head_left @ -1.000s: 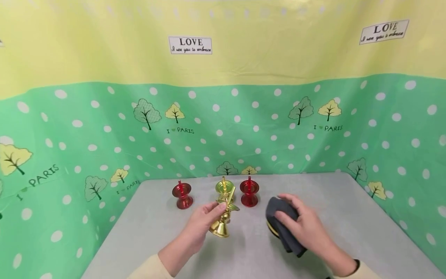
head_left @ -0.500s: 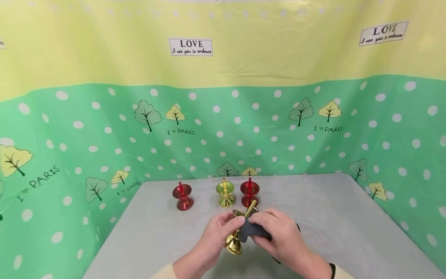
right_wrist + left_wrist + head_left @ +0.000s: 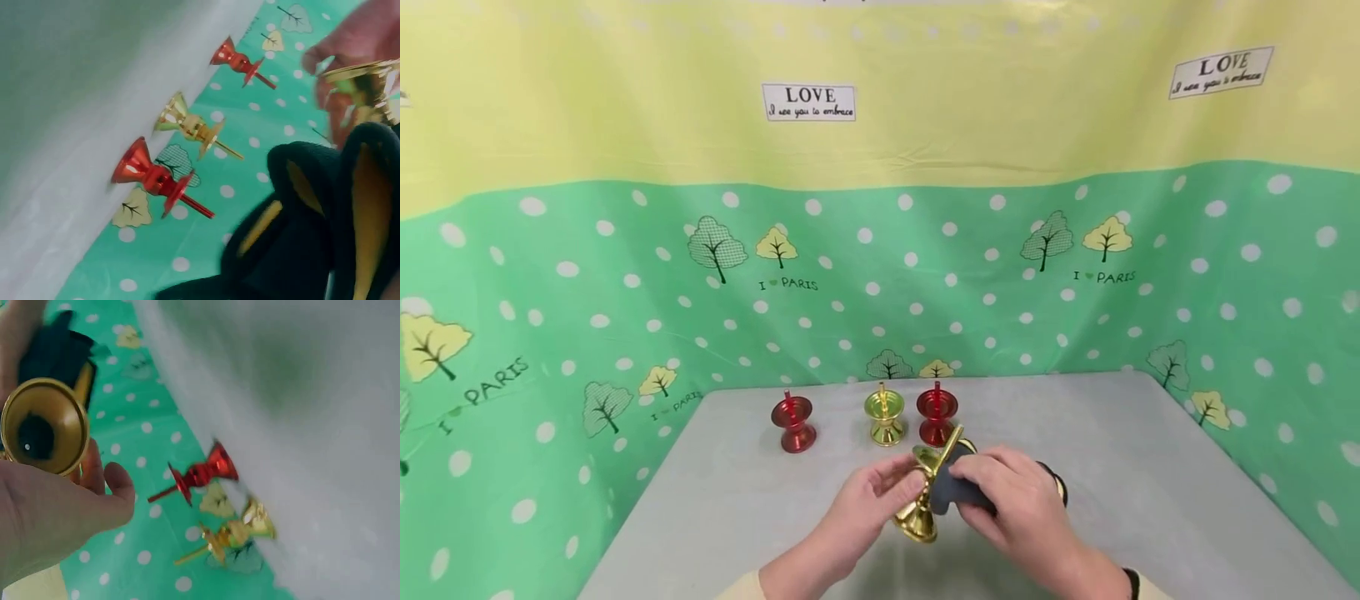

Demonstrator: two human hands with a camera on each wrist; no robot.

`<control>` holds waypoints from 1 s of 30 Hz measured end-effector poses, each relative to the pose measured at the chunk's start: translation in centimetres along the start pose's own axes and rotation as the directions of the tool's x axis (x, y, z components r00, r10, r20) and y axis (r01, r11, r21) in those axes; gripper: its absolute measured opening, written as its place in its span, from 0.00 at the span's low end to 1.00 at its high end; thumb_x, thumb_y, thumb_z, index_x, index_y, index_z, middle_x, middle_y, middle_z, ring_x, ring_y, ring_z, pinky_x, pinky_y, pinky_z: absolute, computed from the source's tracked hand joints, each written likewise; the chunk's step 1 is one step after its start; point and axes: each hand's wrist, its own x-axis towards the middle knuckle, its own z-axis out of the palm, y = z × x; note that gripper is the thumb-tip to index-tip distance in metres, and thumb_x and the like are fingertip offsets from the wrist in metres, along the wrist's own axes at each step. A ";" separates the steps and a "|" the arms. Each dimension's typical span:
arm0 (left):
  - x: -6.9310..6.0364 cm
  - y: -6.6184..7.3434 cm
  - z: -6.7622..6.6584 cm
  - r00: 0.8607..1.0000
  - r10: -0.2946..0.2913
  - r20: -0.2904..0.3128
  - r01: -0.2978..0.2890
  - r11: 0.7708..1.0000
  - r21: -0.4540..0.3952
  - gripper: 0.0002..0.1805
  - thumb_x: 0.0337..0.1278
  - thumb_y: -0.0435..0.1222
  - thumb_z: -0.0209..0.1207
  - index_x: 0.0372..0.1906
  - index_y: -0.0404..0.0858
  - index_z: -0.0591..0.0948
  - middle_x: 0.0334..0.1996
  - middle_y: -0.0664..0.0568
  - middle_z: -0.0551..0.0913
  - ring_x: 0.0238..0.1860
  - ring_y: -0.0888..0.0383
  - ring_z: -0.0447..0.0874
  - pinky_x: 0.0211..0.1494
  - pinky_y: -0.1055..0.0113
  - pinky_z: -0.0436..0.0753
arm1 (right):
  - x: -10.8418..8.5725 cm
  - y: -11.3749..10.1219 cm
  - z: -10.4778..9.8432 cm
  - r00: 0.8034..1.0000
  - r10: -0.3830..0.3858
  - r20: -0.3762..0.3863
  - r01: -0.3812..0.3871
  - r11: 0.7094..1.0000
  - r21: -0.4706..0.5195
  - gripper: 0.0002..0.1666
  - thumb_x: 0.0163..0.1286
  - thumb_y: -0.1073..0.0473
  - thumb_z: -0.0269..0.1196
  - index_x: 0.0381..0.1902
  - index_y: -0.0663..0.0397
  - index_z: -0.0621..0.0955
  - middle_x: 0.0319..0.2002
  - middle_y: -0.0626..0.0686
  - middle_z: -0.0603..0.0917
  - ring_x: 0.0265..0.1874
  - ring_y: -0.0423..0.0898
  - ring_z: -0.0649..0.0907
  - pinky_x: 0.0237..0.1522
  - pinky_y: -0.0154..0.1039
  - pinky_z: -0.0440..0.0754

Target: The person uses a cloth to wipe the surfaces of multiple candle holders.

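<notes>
My left hand (image 3: 865, 512) grips a shiny gold candle holder (image 3: 916, 523) by its stem, lifted and tilted to the right. In the left wrist view its hollow round base (image 3: 62, 406) faces the camera. My right hand (image 3: 1026, 517) holds a folded dark grey cloth (image 3: 949, 490) with a yellow underside against the dish and stem of the candle holder. Folds of this cloth (image 3: 306, 231) loom large in the right wrist view. Part of the dish is hidden behind cloth and fingers.
Behind the hands, a red candle holder (image 3: 797, 435), a gold one (image 3: 886, 428) and another red one (image 3: 937, 428) stand upright in a row. They are on a grey table (image 3: 722, 500). A green and yellow printed curtain (image 3: 880, 292) hangs around the table's far sides.
Over the second, my right hand has brought the cloth leftward onto the gold candle holder. My left hand has shifted right, and the candle holder now leans further right.
</notes>
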 end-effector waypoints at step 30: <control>0.3 0.5 -0.1 0.996 0.082 -0.039 -0.066 0.949 0.309 0.37 0.56 0.50 0.79 0.67 0.38 0.81 0.55 0.50 0.89 0.54 0.55 0.84 0.56 0.62 0.83 | 1.0 0.1 0.0 0.976 0.208 0.057 -0.203 0.976 -0.083 0.26 0.49 0.63 0.82 0.48 0.47 0.88 0.39 0.46 0.89 0.35 0.39 0.85 0.32 0.34 0.84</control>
